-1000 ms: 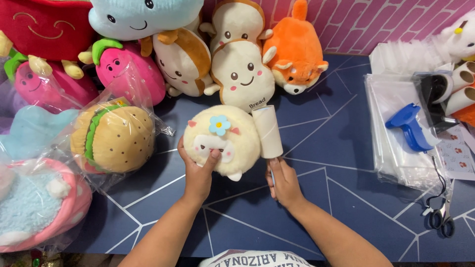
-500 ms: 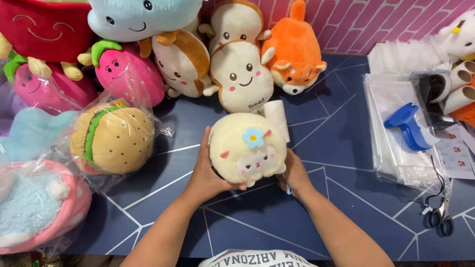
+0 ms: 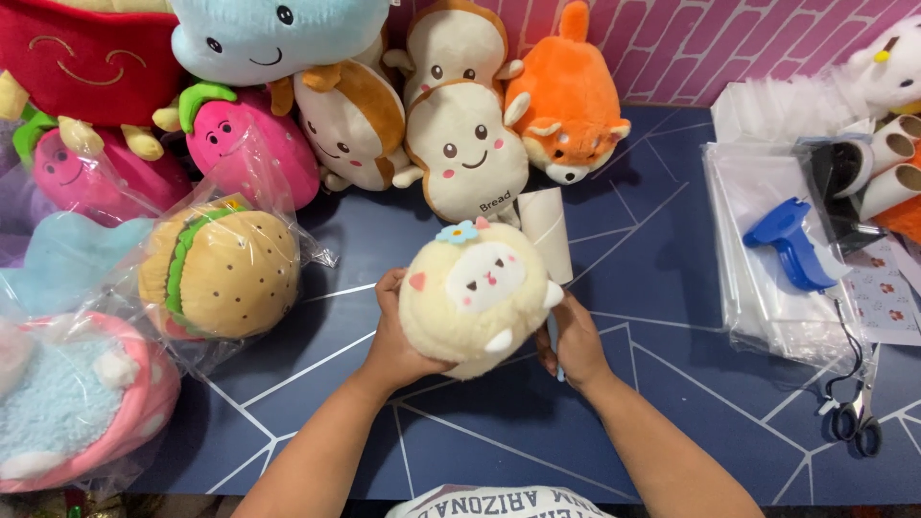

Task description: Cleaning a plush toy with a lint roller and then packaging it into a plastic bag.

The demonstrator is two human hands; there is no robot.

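Note:
A round cream plush sheep [image 3: 472, 292] with a blue flower on its head is held between both hands above the dark blue table [image 3: 662, 288]. Its face points up toward me. My left hand [image 3: 395, 334] cups its left side and my right hand [image 3: 574, 338] presses its right side. A white paper roll [image 3: 547, 230] lies on the table just behind the sheep, partly hidden by it.
A burger plush in a clear bag [image 3: 223, 272] lies left. Bread plushes [image 3: 466, 144], an orange fox plush [image 3: 568, 115] and pink fruit plushes [image 3: 251, 142] line the back. Clear bags [image 3: 758, 288], a blue tag gun [image 3: 792, 246] and scissors [image 3: 854, 418] sit right.
Both hands took hold of the sheep plush, lifted it off the table and turned it, so its face now points up and it sits nearer to me.

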